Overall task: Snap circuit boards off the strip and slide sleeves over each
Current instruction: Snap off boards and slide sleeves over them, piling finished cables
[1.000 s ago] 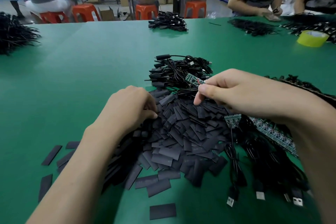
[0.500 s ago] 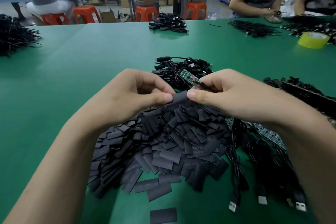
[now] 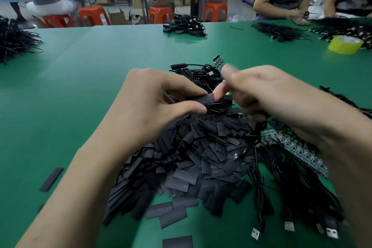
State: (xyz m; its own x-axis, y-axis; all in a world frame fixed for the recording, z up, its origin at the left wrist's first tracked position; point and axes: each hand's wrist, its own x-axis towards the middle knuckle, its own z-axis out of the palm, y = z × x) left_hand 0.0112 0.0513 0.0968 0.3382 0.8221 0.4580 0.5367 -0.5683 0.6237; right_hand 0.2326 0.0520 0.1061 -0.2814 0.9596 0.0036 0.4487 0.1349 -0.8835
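Note:
My left hand (image 3: 159, 98) pinches a flat black sleeve (image 3: 205, 99) between thumb and forefinger, above a heap of black sleeves (image 3: 193, 155). My right hand (image 3: 267, 94), blurred, grips a small green circuit board (image 3: 219, 63) that sticks up past its fingertips, with its black cable (image 3: 256, 159) hanging down under the palm. The sleeve's right end touches a finger of my right hand. A green strip of circuit boards (image 3: 296, 147) lies under my right wrist, partly hidden by it.
The green table (image 3: 100, 62) carries a tangle of sleeved cables (image 3: 199, 74) beyond my hands and USB cables (image 3: 289, 207) at the lower right. Other cable piles (image 3: 185, 26) and a yellow tape roll (image 3: 345, 44) sit further back. People work along the far side.
My left hand has lifted one sleeve out of the heap and brought it up to my right hand. My right hand has raised the board, which now points upward.

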